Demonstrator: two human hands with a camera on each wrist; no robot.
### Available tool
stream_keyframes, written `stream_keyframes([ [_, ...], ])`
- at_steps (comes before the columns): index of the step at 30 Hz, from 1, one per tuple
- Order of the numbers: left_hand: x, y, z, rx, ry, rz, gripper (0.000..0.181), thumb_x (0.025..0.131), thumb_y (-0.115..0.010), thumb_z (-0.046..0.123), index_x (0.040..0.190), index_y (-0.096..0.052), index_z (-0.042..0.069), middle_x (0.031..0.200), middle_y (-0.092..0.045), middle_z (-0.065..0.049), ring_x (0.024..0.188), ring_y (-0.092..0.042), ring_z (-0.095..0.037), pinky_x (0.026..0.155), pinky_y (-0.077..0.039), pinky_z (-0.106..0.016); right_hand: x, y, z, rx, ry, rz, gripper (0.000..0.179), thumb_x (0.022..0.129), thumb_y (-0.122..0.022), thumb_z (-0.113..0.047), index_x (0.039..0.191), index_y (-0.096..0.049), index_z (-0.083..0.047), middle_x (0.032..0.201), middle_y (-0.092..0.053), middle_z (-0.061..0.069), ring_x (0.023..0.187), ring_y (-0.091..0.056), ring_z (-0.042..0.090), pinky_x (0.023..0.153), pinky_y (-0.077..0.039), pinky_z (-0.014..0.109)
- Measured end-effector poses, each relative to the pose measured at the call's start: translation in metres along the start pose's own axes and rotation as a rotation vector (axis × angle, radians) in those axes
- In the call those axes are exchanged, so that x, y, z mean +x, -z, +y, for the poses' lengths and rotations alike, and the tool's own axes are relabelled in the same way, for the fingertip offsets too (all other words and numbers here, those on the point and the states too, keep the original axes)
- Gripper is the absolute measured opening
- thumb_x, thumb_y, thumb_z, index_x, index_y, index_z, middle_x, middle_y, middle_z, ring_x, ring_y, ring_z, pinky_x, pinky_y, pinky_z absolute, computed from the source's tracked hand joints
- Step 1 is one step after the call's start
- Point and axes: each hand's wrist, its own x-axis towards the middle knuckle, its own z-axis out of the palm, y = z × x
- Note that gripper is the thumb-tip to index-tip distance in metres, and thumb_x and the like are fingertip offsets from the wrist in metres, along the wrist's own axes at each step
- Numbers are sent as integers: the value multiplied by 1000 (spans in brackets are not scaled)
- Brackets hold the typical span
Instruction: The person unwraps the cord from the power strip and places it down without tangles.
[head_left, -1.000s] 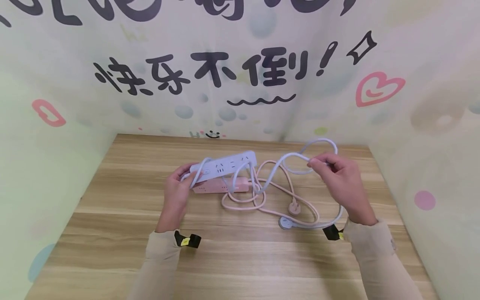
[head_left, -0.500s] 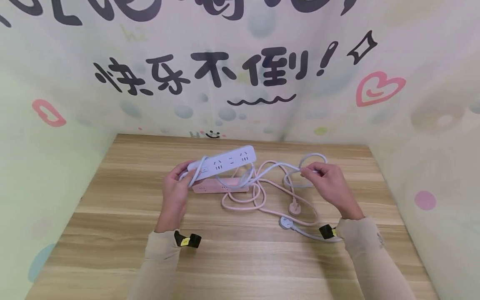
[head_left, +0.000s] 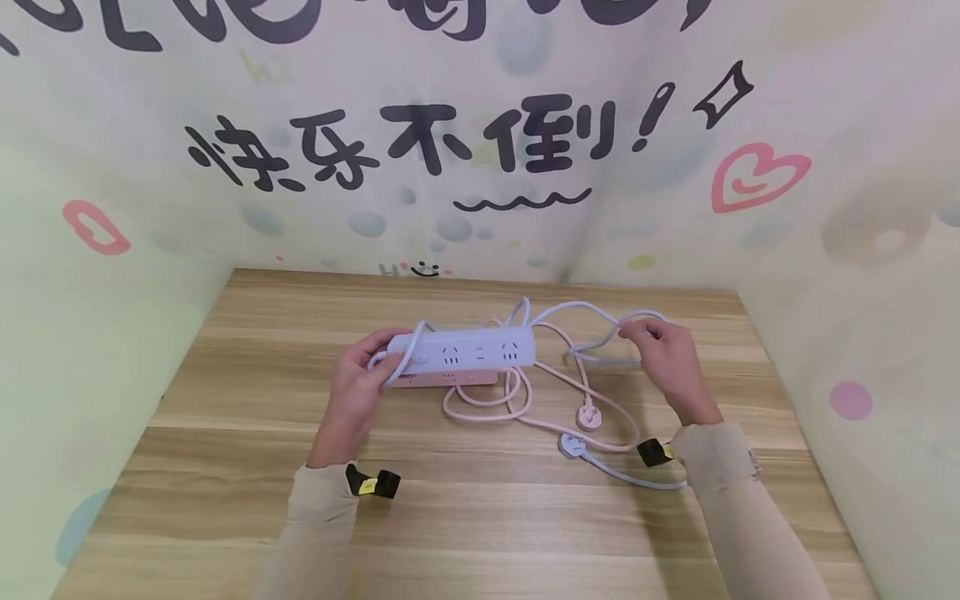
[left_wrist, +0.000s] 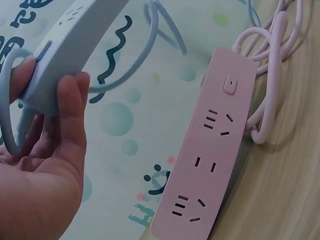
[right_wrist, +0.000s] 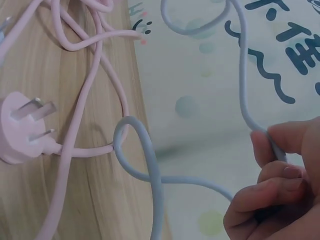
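Observation:
My left hand (head_left: 357,383) grips the switch end of a white power strip (head_left: 491,348), its cord looped around that end and over the fingers. The strip is held up, sockets facing me, overlapping a pink power strip (head_left: 480,378) in the head view. In the left wrist view the pink strip (left_wrist: 205,150) lies on the table, apart from the hand. My right hand (head_left: 670,367) pinches the white cord (head_left: 573,306) between thumb and forefinger, as the right wrist view shows. More of this cord (right_wrist: 150,165) hangs in a loop below. The white plug (head_left: 572,446) lies on the table.
The pink cord (head_left: 487,417) lies in loose loops right of the pink strip, ending in a pink plug (head_left: 589,416) near the white one. Behind the wooden table (head_left: 450,517) stands a printed backdrop (head_left: 322,233), with side panels left and right.
The white strip first rises slightly, then comes lower, levels out and shifts right, covering more of the pink strip. My right hand moved left, then slightly back right, still pinching the cord.

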Motion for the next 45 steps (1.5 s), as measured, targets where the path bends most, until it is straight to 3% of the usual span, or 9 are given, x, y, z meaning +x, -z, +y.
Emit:
stream_keyframes([
  [4,-1,3,-2,169,-8,-50,35,95,-63,-3,129,-62,-8,116,-67,6,106,-60,-9,87,-55,-16,0,2,-3,79,-18,51,36,101,-60,-44,101,-75,-11,78,-56,-16,60,-44,6,53,-40,24],
  [10,2,5,-4,293,54,-61,34,95,-67,3,129,-66,0,124,-67,-9,104,-60,-10,85,-54,-16,-3,7,-16,187,-24,106,30,101,-60,-45,96,-73,-19,66,-46,-13,47,-37,4,39,-31,25],
  [17,8,2,-8,296,189,50,40,90,-77,14,129,-68,5,121,-69,-10,101,-63,-8,82,-55,-15,-10,9,-29,391,-10,145,27,98,-67,-40,94,-75,-15,62,-45,-11,45,-35,4,39,-26,24],
  [22,10,2,-11,274,231,138,37,95,-71,13,130,-66,4,128,-65,-12,105,-60,-10,82,-56,-13,-14,12,-28,511,-21,128,25,97,-71,-31,92,-73,-6,57,-43,-9,47,-36,6,42,-26,25],
  [26,11,2,-13,135,241,203,39,98,-66,12,134,-59,-1,123,-62,-12,102,-63,-10,85,-60,-19,-16,15,-22,424,-37,68,22,98,-67,-27,88,-73,-8,56,-42,-10,49,-38,7,44,-27,28],
  [31,12,3,-15,-87,228,231,41,99,-63,6,134,-48,-9,120,-56,-15,93,-70,-12,88,-63,-29,-18,13,-13,204,-25,-27,25,100,-63,-33,89,-71,-11,63,-46,-12,55,-40,8,47,-33,28],
  [39,18,6,-16,-167,300,274,51,102,-58,7,146,-35,-4,133,-46,-13,111,-62,-18,99,-59,-28,-20,7,2,-51,43,-175,31,100,-62,-41,95,-71,-12,72,-54,-4,62,-49,14,55,-44,30],
  [45,19,14,-18,-199,340,236,55,104,-49,6,153,-25,-1,153,-31,-20,132,-49,-28,104,-56,-26,-22,5,14,-190,57,-261,39,103,-56,-44,111,-71,-9,92,-64,9,76,-60,23,63,-51,29],
])
